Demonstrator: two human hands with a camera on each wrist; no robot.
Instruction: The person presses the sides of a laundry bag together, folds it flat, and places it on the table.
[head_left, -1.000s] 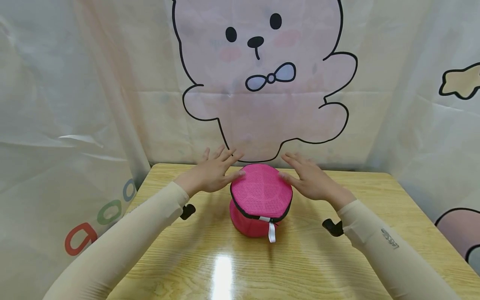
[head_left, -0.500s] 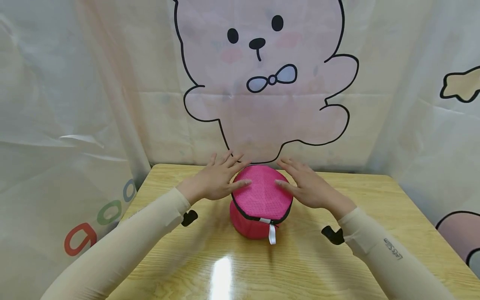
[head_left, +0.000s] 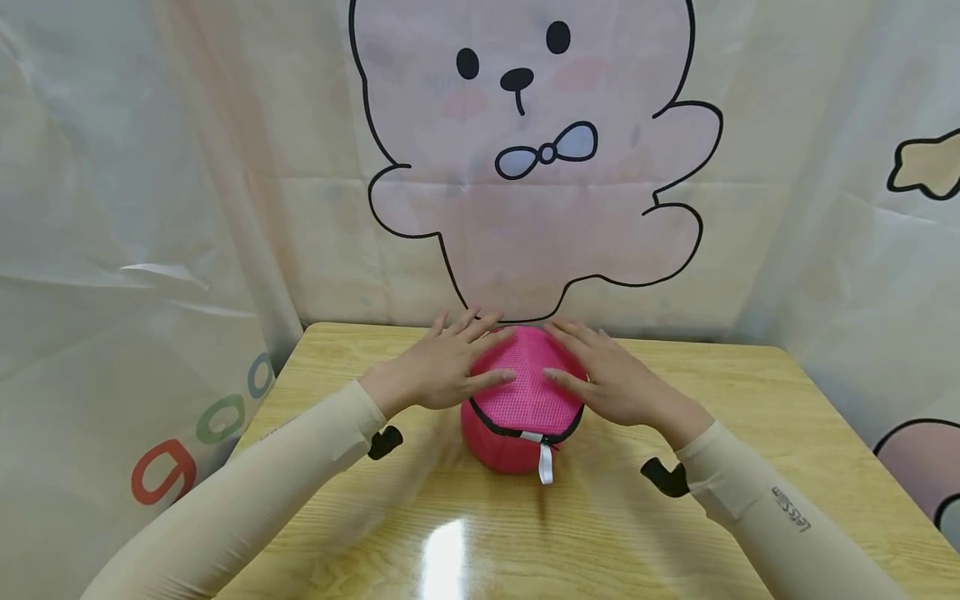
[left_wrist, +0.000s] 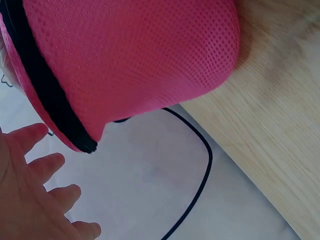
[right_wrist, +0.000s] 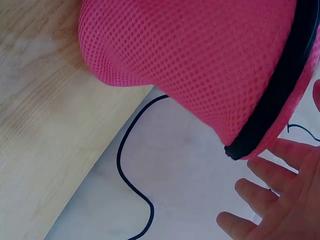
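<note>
A pink mesh bag (head_left: 525, 392), round-topped with a black zipper band and a white pull tab (head_left: 545, 463), stands upright on the wooden table. My left hand (head_left: 446, 367) is over its left upper edge, fingers spread and straight. Over the right upper edge is my right hand (head_left: 615, 379), its fingers also straight. Both thumbs lie across the mesh top; whether they press on it I cannot tell. The left wrist view has the bag's side (left_wrist: 150, 55) and zipper band (left_wrist: 50, 85) beside the fingertips. In the right wrist view, fingers reach the zipper rim (right_wrist: 272, 95).
The wooden table (head_left: 360, 517) extends around the bag, with a bright light reflection near its front. Behind it hangs a curtain (head_left: 315, 242) printed with a cartoon bear. Another curtain (head_left: 112, 292) borders the left side.
Both hands have moved inward over the top of the bag, closer to each other and slightly lower. The bag stays in place.
</note>
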